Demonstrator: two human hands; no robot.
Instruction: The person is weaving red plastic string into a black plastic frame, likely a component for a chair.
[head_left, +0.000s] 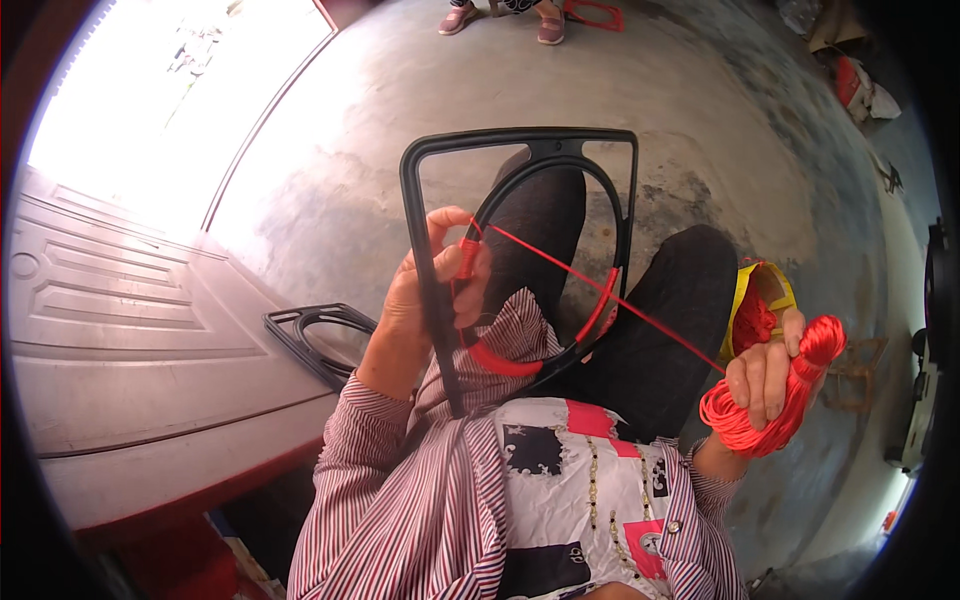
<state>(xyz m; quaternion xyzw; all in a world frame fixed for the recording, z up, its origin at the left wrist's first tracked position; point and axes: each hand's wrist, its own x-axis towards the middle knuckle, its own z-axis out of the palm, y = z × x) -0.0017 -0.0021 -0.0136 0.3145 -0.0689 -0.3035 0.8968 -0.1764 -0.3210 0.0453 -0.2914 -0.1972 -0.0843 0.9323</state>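
Note:
A black frame (520,140) with a rectangular outer edge and a round inner ring is held up over my lap. My left hand (425,280) grips the ring's left side, where red cord is wound around it. Further red wrapping (505,362) covers the ring's lower part and a stretch of its right side. From the left side a taut red cord (610,296) runs across to my right hand (765,385). That hand is closed around a looped hank of red cord (822,345), off to the right beside my knee.
A second black frame (320,335) rests by the edge of a pale panelled surface (130,300) on the left. Beyond my right knee is a yellow bag (790,280) with red stuff inside. At the far side, another person's shoes (550,25) stand near a red frame (597,15) on the floor.

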